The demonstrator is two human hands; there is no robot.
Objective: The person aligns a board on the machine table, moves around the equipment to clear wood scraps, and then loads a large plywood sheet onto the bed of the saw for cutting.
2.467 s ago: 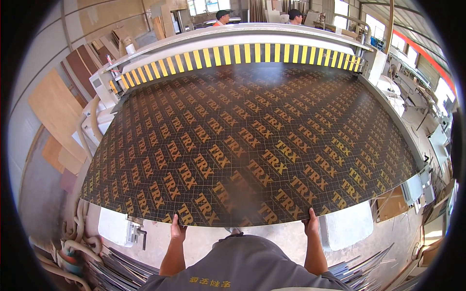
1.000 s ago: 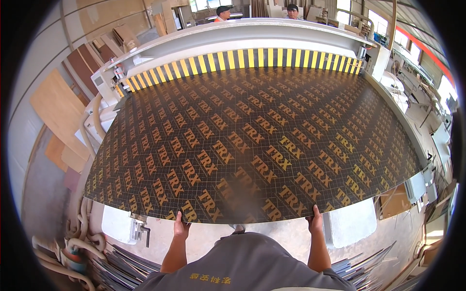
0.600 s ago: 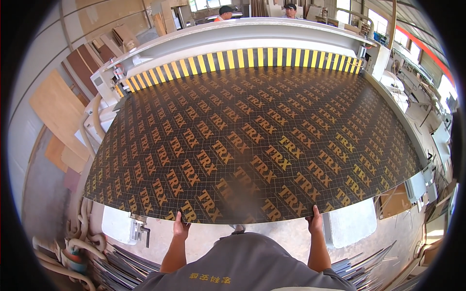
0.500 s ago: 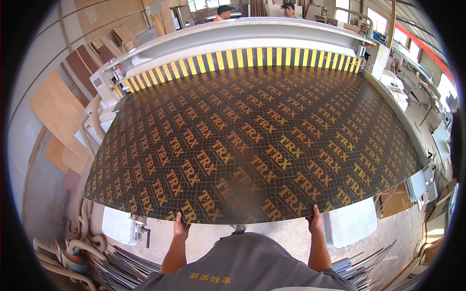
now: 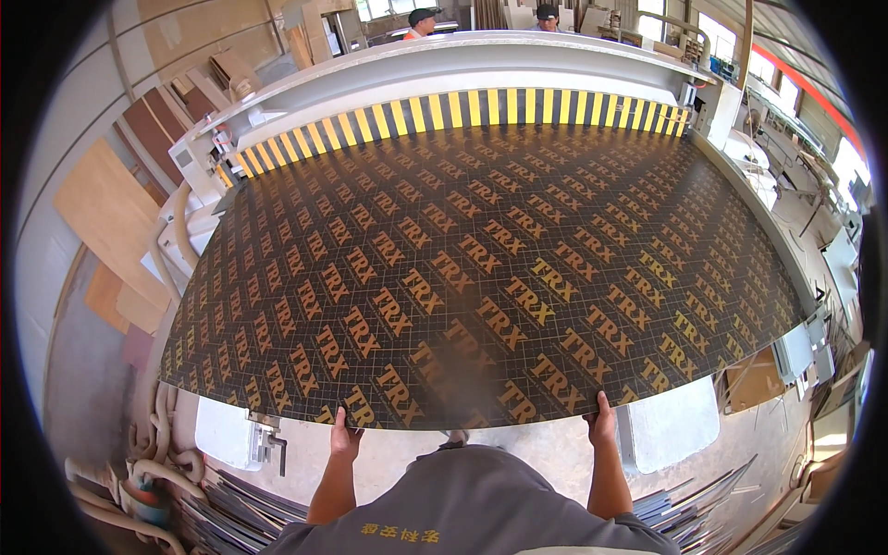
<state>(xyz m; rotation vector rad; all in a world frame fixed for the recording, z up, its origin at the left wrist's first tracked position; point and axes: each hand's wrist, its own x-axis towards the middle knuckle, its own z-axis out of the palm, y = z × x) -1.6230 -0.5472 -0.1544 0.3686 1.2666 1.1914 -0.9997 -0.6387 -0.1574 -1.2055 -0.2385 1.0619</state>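
Observation:
A large board [image 5: 444,250] with a dark surface, a fine grid and repeated orange and yellow lettering lies before me. Its far edge meets the yellow-and-black striped guard strip [image 5: 462,109] of a wide machine. My left hand [image 5: 345,435] grips the near edge left of the middle, thumb on top and fingers underneath. Farther right, my right hand [image 5: 600,421] holds the same edge in the same way. The fingers beneath the board are mostly hidden.
The machine's pale beam [image 5: 444,63] spans the far side, with two people [image 5: 548,17] behind it. White support tables [image 5: 668,427] show below the near edge. Hoses [image 5: 162,462] and stacked strips [image 5: 245,499] lie at lower left. Wooden panels [image 5: 111,208] lean against the left wall.
Both hands keep their grip on the board, which looks unmoved. Beyond the beam, one person's head has tipped lower.

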